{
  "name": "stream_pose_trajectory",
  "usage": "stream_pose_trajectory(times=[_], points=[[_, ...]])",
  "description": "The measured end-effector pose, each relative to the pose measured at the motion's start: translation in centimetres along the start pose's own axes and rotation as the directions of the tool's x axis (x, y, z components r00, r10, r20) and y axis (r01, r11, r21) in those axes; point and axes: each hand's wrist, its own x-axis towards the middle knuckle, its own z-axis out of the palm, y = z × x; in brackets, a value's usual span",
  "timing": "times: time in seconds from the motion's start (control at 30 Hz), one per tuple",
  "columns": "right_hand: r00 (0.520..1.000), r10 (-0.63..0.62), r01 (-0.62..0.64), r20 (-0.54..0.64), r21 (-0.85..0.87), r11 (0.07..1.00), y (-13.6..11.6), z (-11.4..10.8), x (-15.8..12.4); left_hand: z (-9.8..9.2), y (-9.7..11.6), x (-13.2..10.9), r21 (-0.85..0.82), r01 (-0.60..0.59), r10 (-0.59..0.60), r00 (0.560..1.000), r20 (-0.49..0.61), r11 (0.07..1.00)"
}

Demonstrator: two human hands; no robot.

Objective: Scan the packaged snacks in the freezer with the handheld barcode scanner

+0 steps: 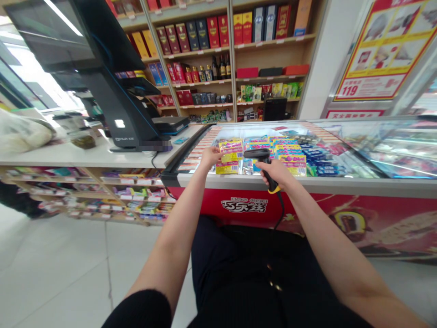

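Observation:
My left hand (211, 157) pinches the left edge of a yellow and pink snack packet (231, 150), its printed back with a barcode facing me. Just below it, another yellow packet (227, 168) lies on the glass top of the freezer. My right hand (278, 173) is wrapped around the handle of a black barcode scanner (257, 155), whose head points left toward the held packet. From the scanner's yellow-trimmed base a black cable hangs down in front of the freezer. More colourful packets (288, 152) are spread in rows on the glass to the right of the scanner.
A red chest freezer (211, 200) stands right before me. On the left, a white counter (143, 158) carries a large black checkout terminal (116, 91). Shelves of boxes and bottles (201, 52) line the back wall. Dark blue packets (324, 159) lie farther right.

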Motion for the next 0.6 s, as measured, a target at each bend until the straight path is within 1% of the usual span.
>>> stream_pose_trajectory(times=[0.23,0.4,0.5,0.6], points=[[1.0,0.012,-0.012,-0.007,0.013,1.0,-0.1,-0.2,-0.3,0.2,0.3,-0.2,-0.014,0.02,-0.02,1.0,0.008,1.0],[0.999,0.02,-0.017,-0.048,0.054,0.998,-0.2,-0.9,-0.5,0.6,1.0,-0.7,-0.034,0.018,-0.017,0.999,0.034,0.999],[0.996,0.0,0.008,-0.09,0.086,0.996,-0.1,-2.0,-0.6,1.6,1.6,-1.2,-0.074,0.018,-0.012,0.996,0.087,0.997],[0.993,-0.008,0.022,-0.119,0.115,0.993,0.2,-3.4,-0.6,3.3,2.0,-1.8,-0.101,0.036,-0.018,0.986,0.169,0.994]])
